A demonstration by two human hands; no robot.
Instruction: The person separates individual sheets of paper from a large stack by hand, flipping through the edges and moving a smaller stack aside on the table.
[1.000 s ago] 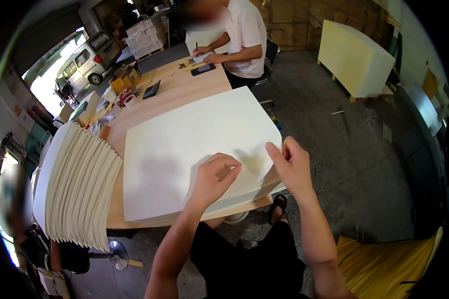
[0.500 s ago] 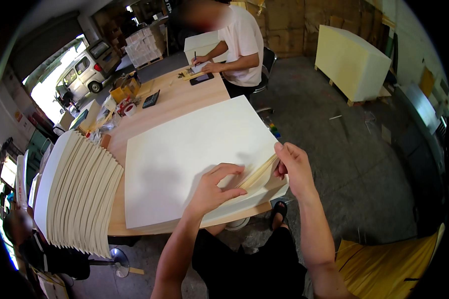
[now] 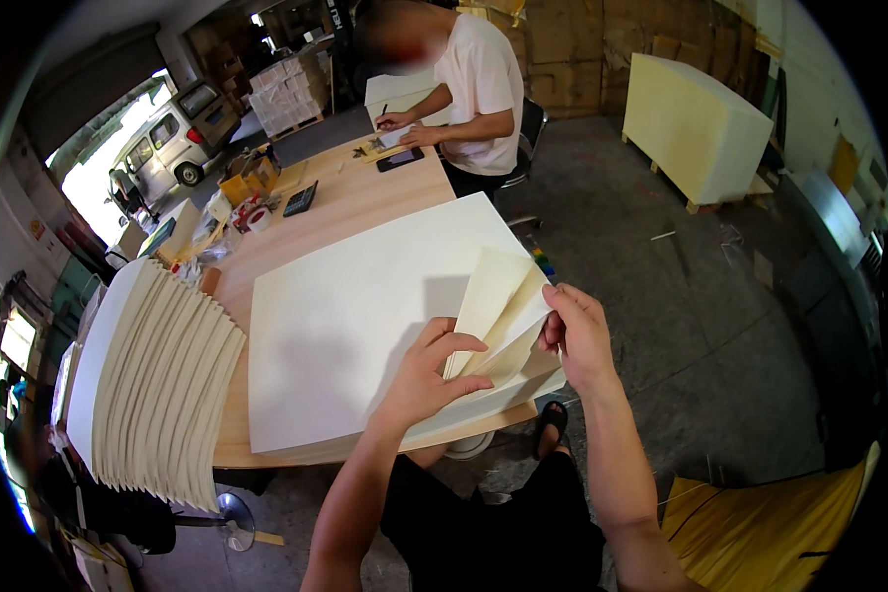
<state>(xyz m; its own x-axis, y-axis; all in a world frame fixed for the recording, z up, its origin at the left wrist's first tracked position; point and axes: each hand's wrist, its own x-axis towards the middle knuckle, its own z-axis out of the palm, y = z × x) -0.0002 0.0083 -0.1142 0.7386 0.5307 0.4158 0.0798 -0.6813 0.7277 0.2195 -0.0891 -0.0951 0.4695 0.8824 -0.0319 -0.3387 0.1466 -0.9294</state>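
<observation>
A large stack of white paper sheets [image 3: 355,316] lies on the wooden table in front of me. At its near right corner several sheets are lifted, and a cream-coloured flap [image 3: 488,291] of them is folded back over the stack. My right hand [image 3: 577,331] pinches the raised sheet corner between thumb and fingers. Against the base of the folded flap rests my left hand [image 3: 434,370], its thumb and fingers curved and apart. How many sheets the right hand has hold of is hidden.
A fanned pile of thick sheets [image 3: 158,385] overhangs the table [image 3: 355,217] at left. Tape rolls [image 3: 259,219], a calculator [image 3: 301,199] and a phone [image 3: 400,160] lie farther back. A seated person [image 3: 479,89] writes there. A wrapped pallet stack [image 3: 696,128] stands at right.
The lifted sheets have opened out, and a broad flap now folds back to the left over the stack. Both hands have stayed nearly in place.
</observation>
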